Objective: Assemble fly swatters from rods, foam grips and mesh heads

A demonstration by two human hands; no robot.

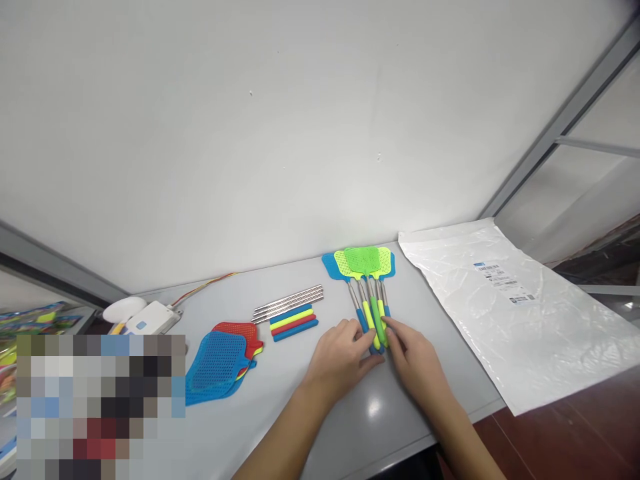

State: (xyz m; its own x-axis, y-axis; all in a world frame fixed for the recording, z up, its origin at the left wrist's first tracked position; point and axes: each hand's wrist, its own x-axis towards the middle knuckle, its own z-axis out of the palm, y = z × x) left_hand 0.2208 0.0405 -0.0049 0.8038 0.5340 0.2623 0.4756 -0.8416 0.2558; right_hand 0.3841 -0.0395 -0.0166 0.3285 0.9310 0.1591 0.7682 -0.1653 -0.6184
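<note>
Several assembled fly swatters lie fanned on the table, their mesh heads overlapping towards the wall. A green fly swatter [363, 259] is on top, over yellow-green and blue ones, with metal rods leading to coloured handles. My left hand [337, 353] is closed at the handle ends from the left, its index finger on the handles and thumb beneath them. From the right, my right hand [413, 357] pinches the same handles with its thumb and index finger. The fingers hide part of the handle ends.
Left of the swatters lie several metal rods [289, 303] and loose coloured handles [294, 323]. Further left are stacked loose swatter heads [220, 363] and a white device [153, 319] with wires. A white plastic mailer bag [515, 320] covers the right side. A wall [310, 133] stands behind.
</note>
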